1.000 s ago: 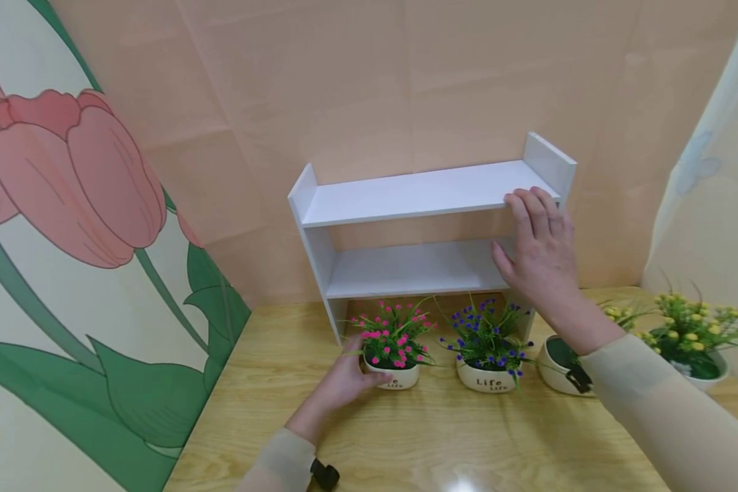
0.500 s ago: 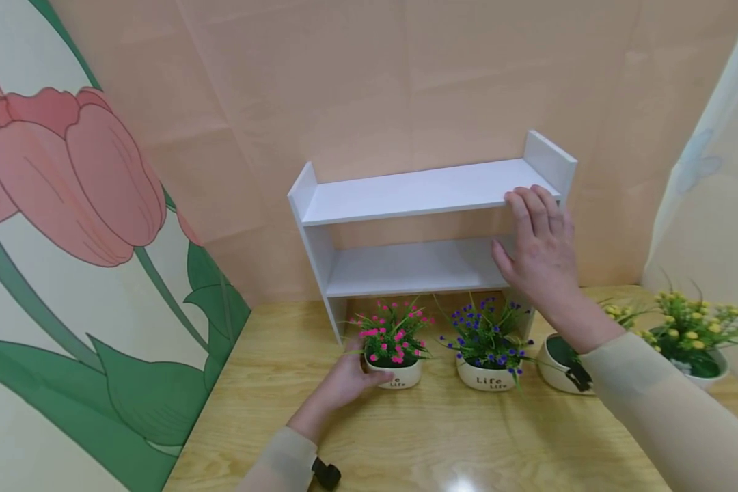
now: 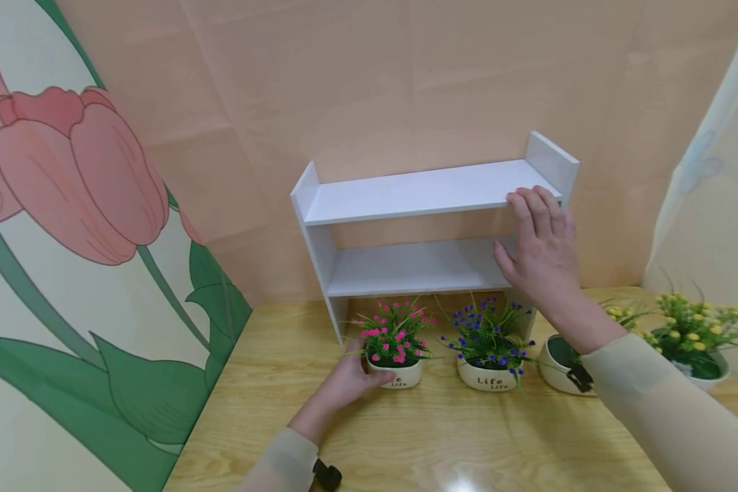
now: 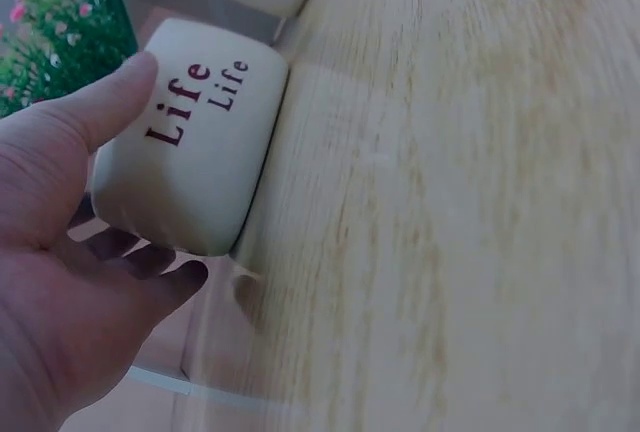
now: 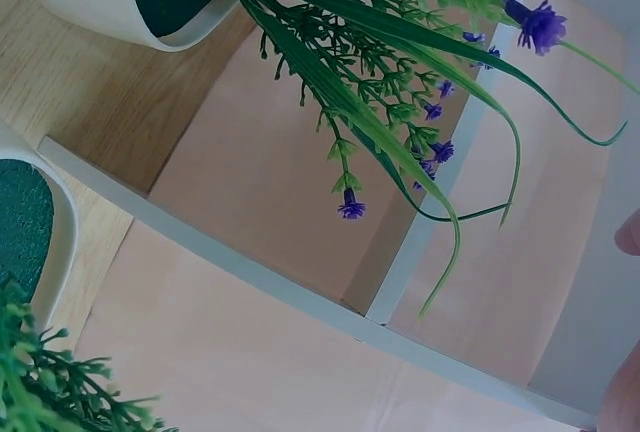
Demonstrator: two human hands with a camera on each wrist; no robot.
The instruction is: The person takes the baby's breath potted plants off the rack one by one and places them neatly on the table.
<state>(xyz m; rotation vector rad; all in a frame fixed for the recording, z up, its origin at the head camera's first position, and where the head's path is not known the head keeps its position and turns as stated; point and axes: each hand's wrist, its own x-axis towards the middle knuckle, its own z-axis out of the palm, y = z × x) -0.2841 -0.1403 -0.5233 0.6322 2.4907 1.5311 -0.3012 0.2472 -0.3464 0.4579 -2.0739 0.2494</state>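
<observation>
My left hand (image 3: 346,378) holds the left end of a cream oval flowerpot (image 4: 200,142) lettered "Life", its thumb on the front and its fingers round the far side. Pink artificial flowers (image 3: 396,335) with green leaves fill this pot, which sits on the table before the left part of a white two-tier shelf (image 3: 418,195). Higher up, my right hand (image 3: 544,249) grips the front edge of the top tier at its right end, the thumb lower down. In the right wrist view only bits of that hand show at the right border.
A matching pot (image 3: 488,376) with purple-blue flowers stands right of the pink one. Further right, another cream pot (image 3: 556,369) is partly behind the right forearm, beside a yellow-flowered plant (image 3: 695,328). All stand on the wooden table (image 3: 406,437); a tulip-printed panel (image 3: 86,178) borders the left.
The pink-flowered pot and my left hand have shifted very slightly to the right. My right hand keeps its place on the shelf.
</observation>
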